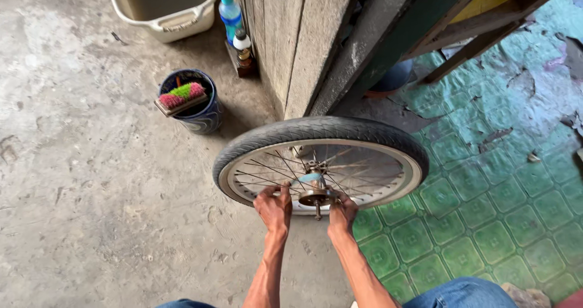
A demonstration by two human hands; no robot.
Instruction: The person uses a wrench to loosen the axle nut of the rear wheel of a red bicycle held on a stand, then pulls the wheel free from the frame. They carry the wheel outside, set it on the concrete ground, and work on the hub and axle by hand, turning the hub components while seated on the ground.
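Your left hand (274, 208) and right hand (343, 214) grip the near rim of the bicycle wheel (320, 162), which looks stiff and fairly light, with thin spokes (267, 167) best left alone.

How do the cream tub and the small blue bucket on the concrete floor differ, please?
The cream tub is rectangular, pale and larger, with a handle slot in its rim; the blue bucket is round, dark and smaller. The tub looks empty inside, while the bucket has a scrub brush with pink and green bristles lying across its mouth. The tub is cut off by the top edge; the bucket shows whole. Both stand upright and open-topped on the floor.
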